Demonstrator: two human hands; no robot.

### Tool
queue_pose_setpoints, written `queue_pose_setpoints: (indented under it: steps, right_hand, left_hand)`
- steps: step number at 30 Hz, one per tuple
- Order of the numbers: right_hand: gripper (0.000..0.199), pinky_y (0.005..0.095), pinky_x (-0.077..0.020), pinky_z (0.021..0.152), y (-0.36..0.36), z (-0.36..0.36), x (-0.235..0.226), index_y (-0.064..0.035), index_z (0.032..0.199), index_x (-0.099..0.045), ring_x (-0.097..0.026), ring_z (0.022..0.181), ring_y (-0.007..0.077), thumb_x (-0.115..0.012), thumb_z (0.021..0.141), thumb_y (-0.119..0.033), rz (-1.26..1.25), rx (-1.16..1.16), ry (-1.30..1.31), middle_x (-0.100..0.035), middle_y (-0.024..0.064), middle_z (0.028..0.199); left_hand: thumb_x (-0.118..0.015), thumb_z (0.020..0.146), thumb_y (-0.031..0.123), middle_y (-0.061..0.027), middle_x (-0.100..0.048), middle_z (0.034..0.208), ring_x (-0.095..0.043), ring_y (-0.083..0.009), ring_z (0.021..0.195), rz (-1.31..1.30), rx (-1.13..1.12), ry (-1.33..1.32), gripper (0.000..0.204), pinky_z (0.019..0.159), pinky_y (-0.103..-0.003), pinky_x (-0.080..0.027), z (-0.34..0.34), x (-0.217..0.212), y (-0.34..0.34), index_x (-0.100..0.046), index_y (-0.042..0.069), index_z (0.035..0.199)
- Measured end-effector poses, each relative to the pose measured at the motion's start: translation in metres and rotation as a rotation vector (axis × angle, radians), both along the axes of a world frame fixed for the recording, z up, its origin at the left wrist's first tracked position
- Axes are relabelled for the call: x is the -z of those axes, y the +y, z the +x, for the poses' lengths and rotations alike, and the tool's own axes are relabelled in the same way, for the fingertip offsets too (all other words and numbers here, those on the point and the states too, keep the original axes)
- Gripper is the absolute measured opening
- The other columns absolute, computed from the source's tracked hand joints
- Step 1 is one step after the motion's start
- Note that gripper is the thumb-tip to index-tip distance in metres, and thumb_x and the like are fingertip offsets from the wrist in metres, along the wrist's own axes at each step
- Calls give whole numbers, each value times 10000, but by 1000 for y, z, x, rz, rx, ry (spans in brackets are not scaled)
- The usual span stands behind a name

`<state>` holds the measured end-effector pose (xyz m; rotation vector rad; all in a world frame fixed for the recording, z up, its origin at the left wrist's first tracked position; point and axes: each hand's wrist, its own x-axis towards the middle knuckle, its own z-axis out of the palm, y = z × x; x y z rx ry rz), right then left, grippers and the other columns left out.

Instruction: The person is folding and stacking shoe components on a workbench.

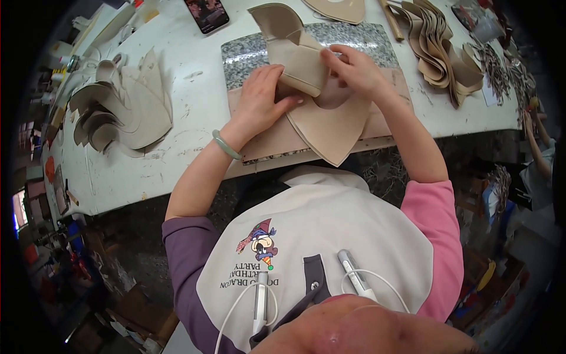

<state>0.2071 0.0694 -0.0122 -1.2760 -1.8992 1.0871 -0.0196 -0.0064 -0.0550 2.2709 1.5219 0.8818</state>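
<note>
A beige piece of leather-like sheet material (pixel 306 65) is folded up over the granite slab (pixel 247 53), its top end curling away from me. My left hand (pixel 259 97) grips the lower left edge of the fold, with the thumb stretched toward its bottom. On the other side, my right hand (pixel 356 74) pinches its right edge between thumb and fingers. The lower part of the sheet (pixel 336 133), pointed and curved, lies flat toward me and reaches past the table's front edge. Beneath it, a pale brown board (pixel 386 127) covers the near part of the slab.
Stacked beige cut pieces (pixel 144 106) stand on the white table (pixel 188 118) at left. More wavy brown pieces (pixel 433 53) lie at far right beside a wooden stick (pixel 391 20). A phone (pixel 206 13) and another cut piece (pixel 339 8) are at the back. Dark strands (pixel 498 68) hang at right.
</note>
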Motion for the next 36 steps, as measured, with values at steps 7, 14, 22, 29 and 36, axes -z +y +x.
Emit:
queue_pose_setpoints:
  steps: [7,14,22,29,36]
  right_hand:
    - [374,223,-474,672,25,-17,-1,4,1094,-617,-572,734,115,-766,776,-125,-787,-230,789,-644,46,892]
    - [295,208,-477,658,24,-30,-34,28,994,-645,-589,736,115,-776,743,-56,-466,-405,650,-651,47,843]
    - [213,209,-465,644,22,-61,-27,-35,972,-673,-558,700,95,-754,777,-65,524,-27,9,-632,14,753]
    - [193,221,-451,614,43,-73,-19,-48,935,-685,-523,661,96,-762,772,-116,354,-44,265,-619,0,742]
    - [232,254,-460,607,85,-77,29,-23,892,-686,-565,650,168,-763,754,-194,840,103,-64,-630,16,759]
  left_hand:
    - [-751,742,269,-87,-564,1215,-489,-280,1136,-7,-2,112,550,974,-393,-376,-6,-6,2,-555,78,1219]
    - [-759,747,204,-93,-570,1178,-500,-237,1096,-307,42,-489,490,921,-352,-413,-9,-46,12,-574,78,1183]
    - [-702,778,33,-51,-631,960,-559,-175,856,152,-94,-610,264,799,-281,-441,-8,-60,20,-639,44,1034]
    - [-673,759,-1,-77,-609,1089,-545,-203,946,253,111,-316,318,813,-290,-453,2,-39,-23,-588,30,1064]
    - [-645,835,179,-144,-530,1269,-483,-254,1189,141,289,99,421,973,-354,-414,22,-7,-37,-524,-16,1188]
